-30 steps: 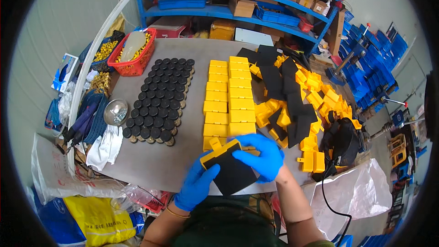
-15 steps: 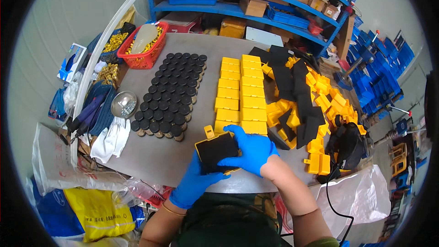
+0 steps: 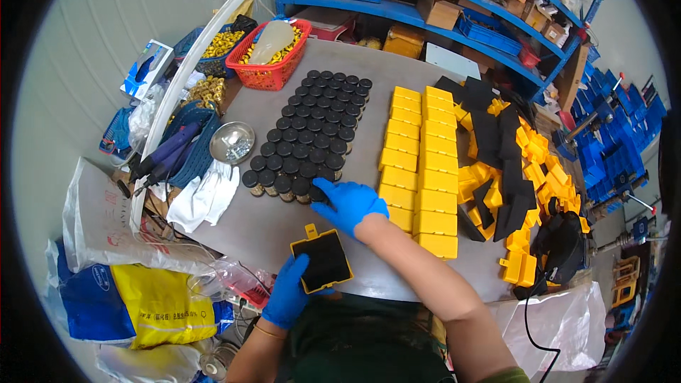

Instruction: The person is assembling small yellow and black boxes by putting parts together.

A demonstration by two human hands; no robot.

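My left hand (image 3: 286, 293), in a blue glove, grips a yellow plastic box (image 3: 348, 264) by its left side, near the table's front edge. A black foam pad (image 3: 324, 259) fills the box's face, and a yellow tab sticks up from its far edge. My right hand (image 3: 351, 206), also gloved in blue, is at the near right corner of a block of black-capped jars (image 3: 301, 135). Its thumb and forefinger close around a corner jar (image 3: 318, 194), whose body is partly hidden by the fingers.
Two rows of yellow boxes (image 3: 436, 170) stand right of the jars. Beyond them lie black foam sheets (image 3: 486, 131) and loose yellow boxes (image 3: 521, 268). On the left are a metal bowl (image 3: 233, 142), white gloves (image 3: 206, 197) and a red basket (image 3: 266, 76). Blue shelving (image 3: 411, 13) stands behind.
My right hand has left the yellow box and reached forward-left to the jars. My left hand keeps the box, now low and with its foam fully showing. The view has shifted left.
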